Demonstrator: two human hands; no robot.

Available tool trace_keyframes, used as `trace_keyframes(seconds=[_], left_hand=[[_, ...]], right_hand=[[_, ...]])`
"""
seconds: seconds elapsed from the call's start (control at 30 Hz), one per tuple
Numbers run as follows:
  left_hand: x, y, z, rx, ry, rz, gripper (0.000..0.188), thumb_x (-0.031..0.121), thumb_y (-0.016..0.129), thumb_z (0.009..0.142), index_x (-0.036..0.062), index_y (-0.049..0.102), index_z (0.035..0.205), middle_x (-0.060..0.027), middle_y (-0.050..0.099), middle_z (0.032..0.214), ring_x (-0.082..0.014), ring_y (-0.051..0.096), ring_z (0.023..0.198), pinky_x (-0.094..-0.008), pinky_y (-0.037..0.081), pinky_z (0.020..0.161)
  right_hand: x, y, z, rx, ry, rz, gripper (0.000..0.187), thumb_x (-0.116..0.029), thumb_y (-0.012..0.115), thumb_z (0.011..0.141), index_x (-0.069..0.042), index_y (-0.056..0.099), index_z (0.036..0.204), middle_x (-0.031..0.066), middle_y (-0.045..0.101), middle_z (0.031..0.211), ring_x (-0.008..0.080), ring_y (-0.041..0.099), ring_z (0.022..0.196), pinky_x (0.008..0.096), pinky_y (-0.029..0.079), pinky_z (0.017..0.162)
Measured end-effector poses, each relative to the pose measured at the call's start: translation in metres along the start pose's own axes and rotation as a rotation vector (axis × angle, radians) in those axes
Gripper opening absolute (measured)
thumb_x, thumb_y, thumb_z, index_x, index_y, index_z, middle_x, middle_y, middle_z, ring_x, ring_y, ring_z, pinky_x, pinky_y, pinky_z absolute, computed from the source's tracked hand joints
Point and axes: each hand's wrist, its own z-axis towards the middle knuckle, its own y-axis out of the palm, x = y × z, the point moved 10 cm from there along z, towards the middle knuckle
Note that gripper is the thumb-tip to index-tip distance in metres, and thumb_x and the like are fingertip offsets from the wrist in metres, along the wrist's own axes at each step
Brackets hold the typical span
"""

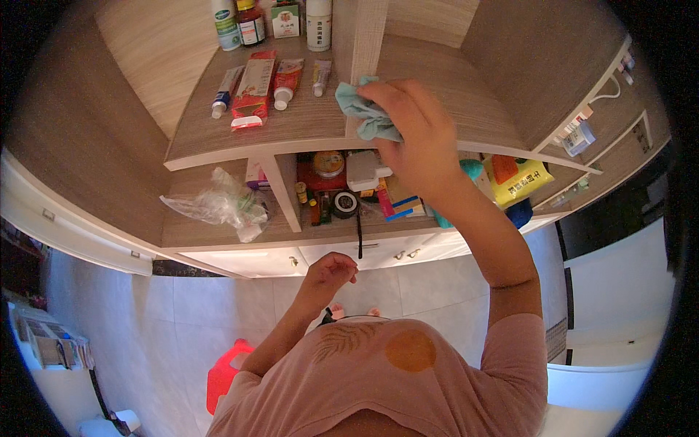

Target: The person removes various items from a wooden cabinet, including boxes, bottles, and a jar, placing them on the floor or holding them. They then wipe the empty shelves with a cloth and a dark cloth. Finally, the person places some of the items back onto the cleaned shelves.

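My right hand [421,130] is closed on a crumpled light-blue cloth [364,115]. It holds the cloth against the front of the upright wooden divider [370,44], by the upper shelf's edge. My left hand [331,272] hangs lower, in front of the cabinet doors, with its fingers curled in and nothing seen in them. Left of the cloth, on the upper shelf [196,135], lie a small tube [321,78], a red tube with a white cap [287,81], a red and white box [255,87] and a blue and white tube [227,91].
Bottles and a small box [285,20] stand behind the tubes. The lower compartment holds a black roll [344,205], a white case [364,171] and other small things. A clear plastic bag [222,202] lies left; a yellow packet [523,180] lies right. A red jug [224,377] stands on the floor.
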Motion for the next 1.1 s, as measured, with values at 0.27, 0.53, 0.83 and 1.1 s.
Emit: trace_keyframes(seconds=[0.27, 0.53, 0.83, 1.1], left_hand=[[-0.003, 0.012, 0.005, -0.061, 0.007, -0.019, 0.01, 0.009, 0.054, 0.085, 0.0022, 0.053, 0.093, -0.0046, 0.056, 0.087, -0.0123, 0.052, 0.079, -0.0258, 0.044, 0.073], [-0.007, 0.021, 0.006, -0.068, -0.05, 0.053, 0.01, 0.012, 0.055, 0.085, 0.0023, 0.053, 0.089, -0.0056, 0.056, 0.083, -0.0148, 0.053, 0.078, -0.0285, 0.044, 0.074], [-0.014, 0.031, -0.004, -0.073, -0.092, 0.11, 0.01, 0.008, 0.054, 0.084, 0.0015, 0.051, 0.092, -0.0055, 0.056, 0.087, -0.0138, 0.053, 0.079, -0.0268, 0.044, 0.073], [0.029, 0.073, 0.007, -0.183, -0.21, -0.482, 0.047, 0.029, 0.054, 0.085, 0.0032, 0.04, 0.122, -0.01, 0.044, 0.121, -0.0202, 0.044, 0.111, -0.0354, 0.039, 0.089]], right_hand=[[-0.01, 0.008, -0.009, -0.068, -0.123, 0.052, 0.044, 0.005, 0.06, 0.05, -0.008, 0.058, 0.093, 0.0095, 0.054, 0.085, 0.0295, 0.053, 0.076, 0.0368, 0.045, 0.065], [-0.005, 0.006, -0.008, -0.044, -0.106, 0.003, 0.043, 0.005, 0.059, 0.053, -0.01, 0.058, 0.093, 0.009, 0.055, 0.084, 0.0288, 0.054, 0.078, 0.0368, 0.046, 0.066], [0.007, 0.005, -0.051, -0.223, 0.292, 0.457, 0.035, -0.003, 0.065, 0.065, -0.008, 0.055, 0.098, 0.0057, 0.056, 0.09, 0.0211, 0.055, 0.083, 0.0313, 0.045, 0.072], [-0.011, 0.025, -0.198, -0.479, 1.404, 1.527, 0.03, -0.02, 0.063, 0.079, -0.004, 0.054, 0.103, 0.0047, 0.056, 0.096, 0.0113, 0.053, 0.089, 0.0249, 0.044, 0.076]])
